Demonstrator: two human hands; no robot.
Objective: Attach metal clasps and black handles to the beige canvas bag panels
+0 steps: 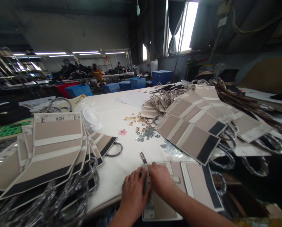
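A beige bag panel (163, 206) with a white band and a dark end strip lies before me at the table's front edge. My left hand (134, 190) grips its left edge, fingers bent over it and thumb on the panel. Close beside it, my right hand (160, 179) is closed round a tool; only a pale handle end (176, 179) sticks out, and its working end is hidden. Just beyond my fingers lies a small dark metal-tipped piece (143, 157). Silver metal plates (147, 133) and gold-coloured fittings (133, 119) are scattered farther back.
Stacked bag panels with wrapped handles lie at left (58, 132) and right (190, 126). A white fan (91, 117) stands behind the left stack. A pink piece (122, 132) lies mid-table. Blue bins (138, 82) and a person (98, 75) are in the background.
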